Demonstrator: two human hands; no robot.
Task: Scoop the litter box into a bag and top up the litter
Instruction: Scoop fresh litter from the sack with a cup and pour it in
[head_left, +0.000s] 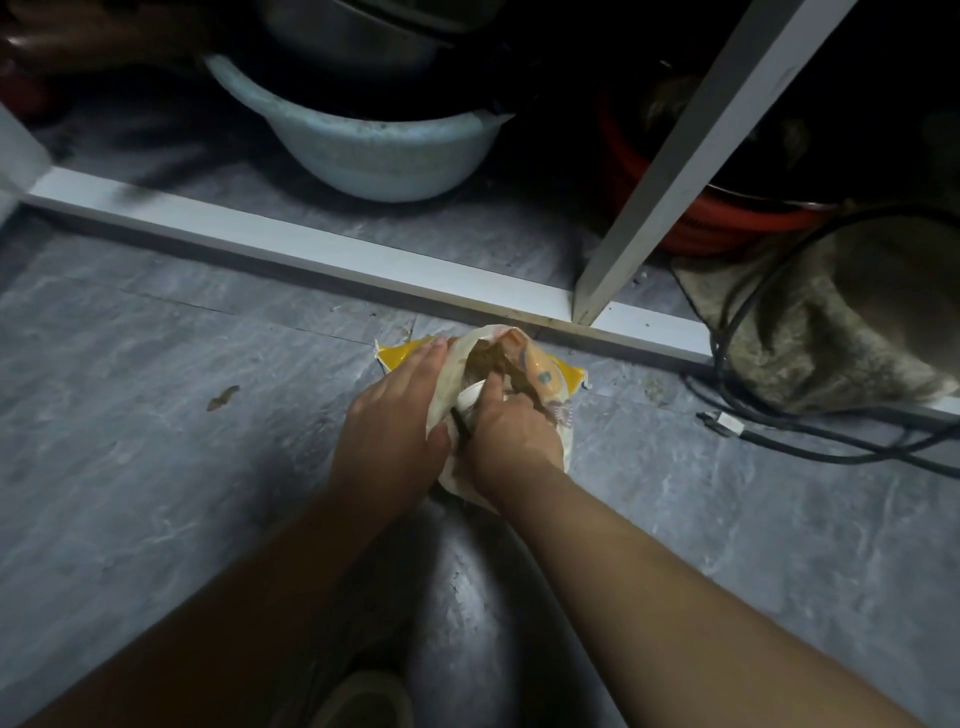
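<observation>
Bag (558, 376) sits on the floor (156, 415) near the white frame (311, 249), left hand (395, 415) gripping its rim to hold the mouth wide while right hand (511, 426) grips a white scoop (475, 392) dipped inside, presumably loading litter.

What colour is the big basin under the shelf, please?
Pale blue basin, clearest in the head view.

Both hands — left hand (392, 410), right hand (511, 428) — grip the bag (550, 376).
</observation>
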